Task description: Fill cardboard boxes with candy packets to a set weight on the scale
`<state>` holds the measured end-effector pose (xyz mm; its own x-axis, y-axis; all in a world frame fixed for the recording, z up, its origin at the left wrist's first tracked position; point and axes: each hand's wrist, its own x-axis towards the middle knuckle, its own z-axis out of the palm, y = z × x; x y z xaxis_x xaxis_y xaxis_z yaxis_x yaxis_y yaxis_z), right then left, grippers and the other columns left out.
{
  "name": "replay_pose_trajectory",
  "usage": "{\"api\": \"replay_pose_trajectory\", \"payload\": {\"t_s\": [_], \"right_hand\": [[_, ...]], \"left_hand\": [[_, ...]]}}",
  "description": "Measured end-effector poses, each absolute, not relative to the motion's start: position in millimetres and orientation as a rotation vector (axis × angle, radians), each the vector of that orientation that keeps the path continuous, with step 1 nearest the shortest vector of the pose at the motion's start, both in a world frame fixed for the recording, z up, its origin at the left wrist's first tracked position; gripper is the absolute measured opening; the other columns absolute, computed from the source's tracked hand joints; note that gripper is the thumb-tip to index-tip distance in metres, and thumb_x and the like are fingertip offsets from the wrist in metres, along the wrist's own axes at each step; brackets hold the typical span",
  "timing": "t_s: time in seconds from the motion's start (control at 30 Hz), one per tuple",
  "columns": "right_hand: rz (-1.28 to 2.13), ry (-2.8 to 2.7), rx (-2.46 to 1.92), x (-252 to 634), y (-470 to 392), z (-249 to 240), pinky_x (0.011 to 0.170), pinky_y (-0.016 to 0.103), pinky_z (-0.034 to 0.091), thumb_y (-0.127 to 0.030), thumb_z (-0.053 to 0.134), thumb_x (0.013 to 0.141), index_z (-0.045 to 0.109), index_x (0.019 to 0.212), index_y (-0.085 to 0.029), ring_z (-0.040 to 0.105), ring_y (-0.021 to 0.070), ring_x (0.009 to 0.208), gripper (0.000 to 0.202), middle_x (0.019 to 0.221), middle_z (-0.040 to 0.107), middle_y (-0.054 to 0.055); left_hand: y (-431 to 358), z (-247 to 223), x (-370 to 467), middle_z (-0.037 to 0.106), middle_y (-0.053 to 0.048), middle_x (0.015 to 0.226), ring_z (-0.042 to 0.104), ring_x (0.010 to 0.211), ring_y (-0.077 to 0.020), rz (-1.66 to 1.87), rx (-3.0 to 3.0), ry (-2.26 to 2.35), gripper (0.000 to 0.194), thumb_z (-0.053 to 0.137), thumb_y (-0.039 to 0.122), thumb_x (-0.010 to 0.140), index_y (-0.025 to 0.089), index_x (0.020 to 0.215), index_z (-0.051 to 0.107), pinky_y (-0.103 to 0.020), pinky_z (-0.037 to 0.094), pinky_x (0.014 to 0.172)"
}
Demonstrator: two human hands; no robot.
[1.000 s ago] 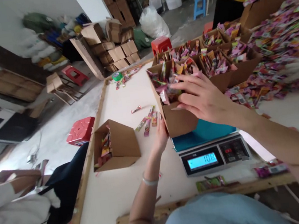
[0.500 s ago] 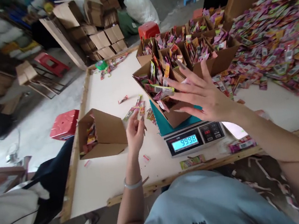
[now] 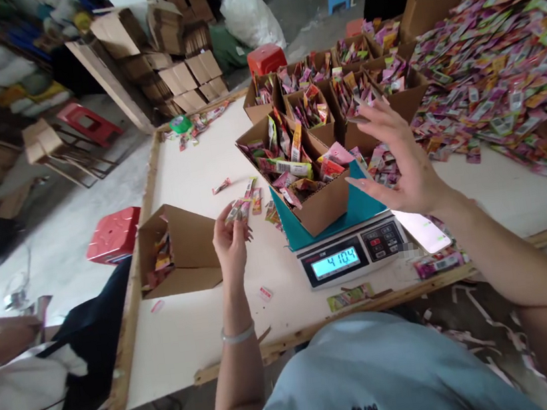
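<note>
My left hand (image 3: 230, 241) is closed, its fingertips round a small snack packet (image 3: 240, 209) just above the white table. My right hand (image 3: 406, 164) is open and holds nothing, its fingers spread beside an open cardboard box (image 3: 327, 210) full of colourful packets. That box sits tilted on the teal top of a digital scale (image 3: 353, 251), whose display reads 410.4. A second cardboard box (image 3: 193, 246) lies on its side left of my left hand, with some packets inside. More loose packets (image 3: 256, 200) lie between the two boxes.
Several filled boxes (image 3: 308, 106) stand behind the scale, and a large heap of packets (image 3: 503, 74) covers the right side. A lit phone (image 3: 423, 231) lies by the scale. Green tape (image 3: 181, 124) is at the far left corner. A seated person (image 3: 19, 380) is at left.
My right hand has moved off the box on the scale to the right. The display went from 999.8 to 410.4. My left hand has shifted slightly left and closed round a packet.
</note>
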<state>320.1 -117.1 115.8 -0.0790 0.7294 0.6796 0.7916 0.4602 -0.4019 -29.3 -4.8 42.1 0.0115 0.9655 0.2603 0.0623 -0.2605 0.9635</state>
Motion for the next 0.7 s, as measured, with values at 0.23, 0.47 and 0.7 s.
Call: {"api": "replay_pose_trajectory", "payload": {"t_s": [0.23,0.47,0.7], "right_hand": [[0.026,-1.86,-1.212,312,-101,105,0.136,0.064,0.026,-0.07,0.062,0.097,0.029,0.171,-0.035,0.026,0.0373,0.166,0.089,0.176,0.032,0.008],[0.155,-1.928,-1.225,307,-97,118,0.134,0.061,0.032,-0.062,0.066,0.099,0.045,0.164,-0.031,0.031,0.036,0.164,0.075,0.171,0.041,0.01],[0.216,-1.93,-1.188,303,-91,130,0.135,0.06,0.031,-0.053,0.067,0.1,0.06,0.151,-0.032,0.047,0.0309,0.157,0.054,0.159,0.058,0.007]], "left_hand": [[0,36,-29,0.067,0.002,0.069,0.063,0.06,-0.01,1.334,1.438,1.188,0.045,0.079,0.038,0.087,0.018,0.127,0.072,-0.019,0.049,0.053],[1,24,-32,0.072,-0.001,0.076,0.068,0.064,-0.0109,1.327,1.396,1.186,0.054,0.081,0.045,0.085,0.017,0.129,0.07,-0.018,0.051,0.053],[2,20,-38,0.073,-0.002,0.077,0.068,0.064,-0.0113,1.347,1.406,1.174,0.056,0.081,0.049,0.085,0.018,0.13,0.071,-0.019,0.051,0.052]]}}
